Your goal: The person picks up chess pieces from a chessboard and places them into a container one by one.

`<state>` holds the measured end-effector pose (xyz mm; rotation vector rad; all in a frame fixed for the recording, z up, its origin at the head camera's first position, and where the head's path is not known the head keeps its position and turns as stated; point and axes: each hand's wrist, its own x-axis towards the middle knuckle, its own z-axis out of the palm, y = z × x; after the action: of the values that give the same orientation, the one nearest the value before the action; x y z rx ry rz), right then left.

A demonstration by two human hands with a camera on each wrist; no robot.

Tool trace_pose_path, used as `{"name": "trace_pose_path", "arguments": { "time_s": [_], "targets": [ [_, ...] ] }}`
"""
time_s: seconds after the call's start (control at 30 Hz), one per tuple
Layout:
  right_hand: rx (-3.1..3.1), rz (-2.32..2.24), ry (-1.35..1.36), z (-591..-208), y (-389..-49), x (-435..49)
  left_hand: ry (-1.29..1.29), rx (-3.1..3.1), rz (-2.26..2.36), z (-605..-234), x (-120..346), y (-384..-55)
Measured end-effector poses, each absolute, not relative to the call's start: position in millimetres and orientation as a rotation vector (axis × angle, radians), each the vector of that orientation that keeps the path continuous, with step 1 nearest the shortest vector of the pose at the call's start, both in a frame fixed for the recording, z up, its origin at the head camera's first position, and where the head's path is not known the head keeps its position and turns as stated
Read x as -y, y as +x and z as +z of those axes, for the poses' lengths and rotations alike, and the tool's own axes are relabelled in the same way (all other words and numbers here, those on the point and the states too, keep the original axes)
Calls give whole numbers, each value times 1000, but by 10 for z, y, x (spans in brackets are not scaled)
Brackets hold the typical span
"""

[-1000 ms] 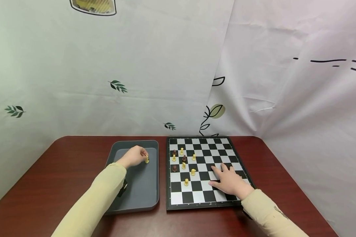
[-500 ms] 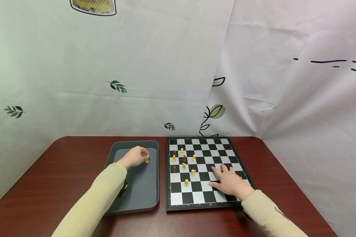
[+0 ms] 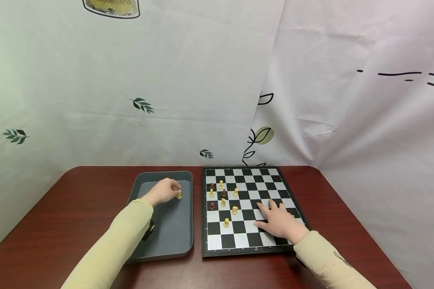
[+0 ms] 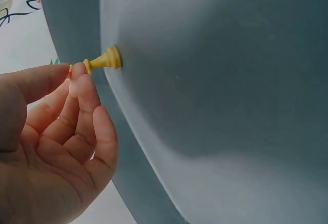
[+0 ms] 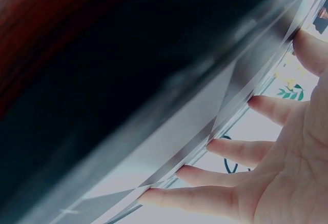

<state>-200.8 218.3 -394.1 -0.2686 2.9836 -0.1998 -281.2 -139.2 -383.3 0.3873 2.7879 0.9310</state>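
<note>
Presently, the left grip (image 3: 164,190), a bare hand, pinches a yellow chess piece (image 3: 179,196) near its head, between thumb and fingertips. The piece is inside the gray tray (image 3: 171,237), left of center in the head view, toward the tray's upper right part. It stands roughly upright; in the left wrist view its base appears to meet the tray floor, though firm contact cannot be confirmed.

Change over the last second: minimal. The pinch is maintained and the piece has kept its place in the tray. The whole head view has shifted very slightly, which is best attributed to the camera.

Status of the work, as judged: the handling step is at a pause. The piece is not yet released, so neither a completed placement nor a completed pick-up can be recorded.

The right grip (image 3: 280,222) holds nothing. Its fingers are spread, with fingertips on the chessboard (image 3: 241,241), lower right of center, and it has not shifted noticeably; it probably steadies the board. Six yellow pieces (image 3: 223,202) and three brown pieces (image 3: 212,206) occupy the board's left part, their arrangement unchanged. Tray and board lie side by side on the bench (image 3: 79,208), apart.
</note>
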Motion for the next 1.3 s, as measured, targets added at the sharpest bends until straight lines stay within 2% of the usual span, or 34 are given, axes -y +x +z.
{"name": "trace_pose_path", "arguments": {
  "time_s": [0.57, 1.3],
  "targets": [
    [-2990, -186, -309, -3904, -1995, -2178, 412, -2834, 993, -3630, 1425, -2778],
    [-2973, -191, -294, -3957, -2017, -2199, 546, -2803, 1069, -3493, 1089, -2626]
  ]
}}
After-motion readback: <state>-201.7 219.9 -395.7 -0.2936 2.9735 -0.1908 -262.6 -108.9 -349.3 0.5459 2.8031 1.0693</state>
